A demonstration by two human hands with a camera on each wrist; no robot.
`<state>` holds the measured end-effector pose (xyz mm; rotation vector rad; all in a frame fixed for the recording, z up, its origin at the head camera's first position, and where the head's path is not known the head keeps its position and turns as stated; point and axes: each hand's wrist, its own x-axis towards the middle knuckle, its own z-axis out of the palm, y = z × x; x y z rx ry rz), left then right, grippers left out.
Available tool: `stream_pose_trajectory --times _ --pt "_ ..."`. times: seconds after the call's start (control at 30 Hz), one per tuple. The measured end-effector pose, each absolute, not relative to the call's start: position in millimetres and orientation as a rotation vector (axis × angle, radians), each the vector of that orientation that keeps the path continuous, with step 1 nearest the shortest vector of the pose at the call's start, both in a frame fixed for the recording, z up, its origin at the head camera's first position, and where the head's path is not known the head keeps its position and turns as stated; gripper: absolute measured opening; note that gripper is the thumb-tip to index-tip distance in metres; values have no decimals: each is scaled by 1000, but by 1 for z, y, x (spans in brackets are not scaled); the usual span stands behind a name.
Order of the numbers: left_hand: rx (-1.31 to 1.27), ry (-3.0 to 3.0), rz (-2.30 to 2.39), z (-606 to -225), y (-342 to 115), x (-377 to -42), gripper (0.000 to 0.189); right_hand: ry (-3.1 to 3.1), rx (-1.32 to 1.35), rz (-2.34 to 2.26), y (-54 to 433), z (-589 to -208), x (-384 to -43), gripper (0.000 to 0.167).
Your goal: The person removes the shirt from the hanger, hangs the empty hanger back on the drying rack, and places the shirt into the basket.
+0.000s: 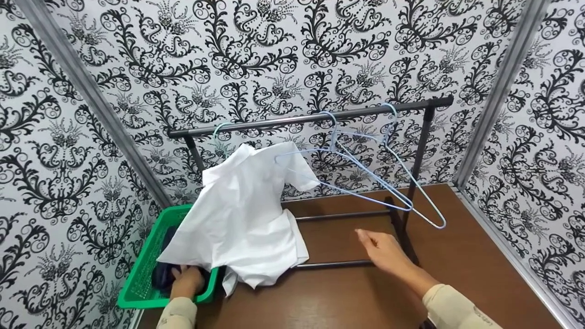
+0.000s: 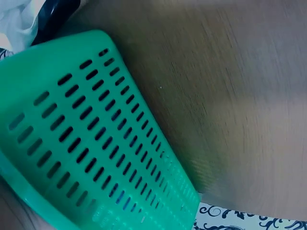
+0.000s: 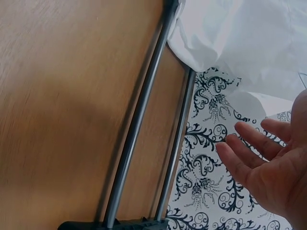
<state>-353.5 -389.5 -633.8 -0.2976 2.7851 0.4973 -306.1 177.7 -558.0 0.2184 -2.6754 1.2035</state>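
My left hand (image 1: 186,279) reaches into a green plastic basket (image 1: 132,292), its fingers at a dark navy cloth (image 1: 161,278); whether they grip it I cannot tell. A white short-sleeved shirt (image 1: 247,214) hangs at the left of a dark metal rack (image 1: 283,120) on a mint hanger (image 1: 218,133). The shirt's lower part drapes over the basket's edge. My right hand (image 1: 386,251) is held above the table near the rack's right side, holding nothing. In the right wrist view its fingers (image 3: 249,148) are loosely extended.
Two bare hangers hang right of the shirt: a blue hanger (image 1: 365,194) and a pale hanger (image 1: 425,208). Low crossbars (image 1: 340,264) join the rack's feet on the brown table (image 1: 338,301). Patterned walls (image 1: 256,59) stand close behind and at both sides.
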Motion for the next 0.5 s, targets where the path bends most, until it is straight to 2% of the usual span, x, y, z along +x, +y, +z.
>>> stream_pose_trajectory --times 0.17,0.37,0.5 --pt "-245 2964 485 -620 -381 -338 44 -2730 237 1188 170 -556 -308 46" --pt "-307 3142 496 -609 -394 -334 63 -2720 423 1077 151 -539 -322 35" --pt "-399 3195 576 -588 -397 -330 62 -2684 547 997 130 -522 -333 35"
